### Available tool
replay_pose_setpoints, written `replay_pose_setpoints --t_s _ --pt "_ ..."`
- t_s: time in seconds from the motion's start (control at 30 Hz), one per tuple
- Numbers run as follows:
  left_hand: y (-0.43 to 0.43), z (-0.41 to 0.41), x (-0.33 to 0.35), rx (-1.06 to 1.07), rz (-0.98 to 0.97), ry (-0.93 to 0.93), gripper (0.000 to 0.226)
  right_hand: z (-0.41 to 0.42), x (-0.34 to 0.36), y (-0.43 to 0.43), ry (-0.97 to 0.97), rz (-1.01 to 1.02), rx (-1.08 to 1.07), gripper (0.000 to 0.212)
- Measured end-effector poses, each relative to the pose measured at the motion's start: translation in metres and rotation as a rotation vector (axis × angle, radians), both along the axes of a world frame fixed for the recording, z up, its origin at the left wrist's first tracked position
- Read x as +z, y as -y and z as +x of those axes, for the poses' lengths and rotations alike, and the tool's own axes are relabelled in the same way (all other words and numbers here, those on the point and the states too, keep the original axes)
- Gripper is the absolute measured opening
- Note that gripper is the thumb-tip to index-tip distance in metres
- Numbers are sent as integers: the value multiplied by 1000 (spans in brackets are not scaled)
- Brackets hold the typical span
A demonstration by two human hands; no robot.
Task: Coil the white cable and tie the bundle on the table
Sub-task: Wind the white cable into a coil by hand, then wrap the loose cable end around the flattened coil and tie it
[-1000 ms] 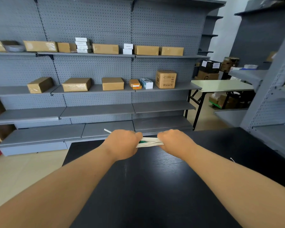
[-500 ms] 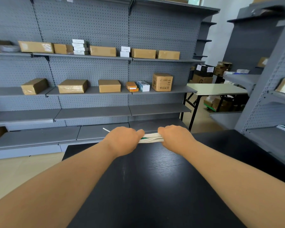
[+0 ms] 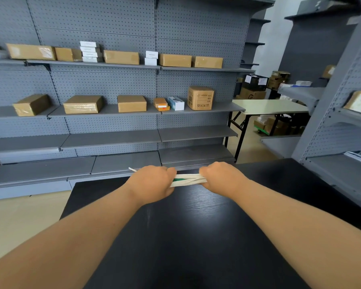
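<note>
A bundle of white cable [image 3: 188,179] runs stretched between my two fists above the far end of the black table [image 3: 188,236]. My left hand [image 3: 152,182] grips its left end, and a short white cable tip [image 3: 132,169] sticks out past that fist. My right hand [image 3: 222,177] grips the right end. A green piece [image 3: 178,180] shows among the strands near my left hand. What my fingers do underneath is hidden.
Grey pegboard shelving [image 3: 113,140] with several cardboard boxes [image 3: 82,104] stands beyond the table's far edge. Another grey shelf unit [image 3: 342,130] is close on the right. A pale folding table [image 3: 269,106] stands at the back right.
Both hands keep their grip on the bundle and stay almost where they were. The view has shifted slightly.
</note>
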State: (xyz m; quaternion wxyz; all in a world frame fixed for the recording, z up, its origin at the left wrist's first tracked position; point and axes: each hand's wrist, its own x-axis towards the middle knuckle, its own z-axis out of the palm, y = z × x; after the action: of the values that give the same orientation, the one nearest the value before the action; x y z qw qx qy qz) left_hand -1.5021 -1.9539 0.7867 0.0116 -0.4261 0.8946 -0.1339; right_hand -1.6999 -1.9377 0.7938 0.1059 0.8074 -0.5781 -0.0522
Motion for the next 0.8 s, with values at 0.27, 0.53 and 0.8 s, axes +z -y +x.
replay_pose_setpoints --t_s 0.27,0.53,0.8 --pt "9 -59 -16 -24 41 17 22 -56 -21 1 39 -15 -33 29" --pt "25 -165 -52 -14 115 5 21 -155 -52 11 132 72 -115 35" --pt "45 -270 -106 53 220 14 19 -274 -93 24 335 246 -187 70"
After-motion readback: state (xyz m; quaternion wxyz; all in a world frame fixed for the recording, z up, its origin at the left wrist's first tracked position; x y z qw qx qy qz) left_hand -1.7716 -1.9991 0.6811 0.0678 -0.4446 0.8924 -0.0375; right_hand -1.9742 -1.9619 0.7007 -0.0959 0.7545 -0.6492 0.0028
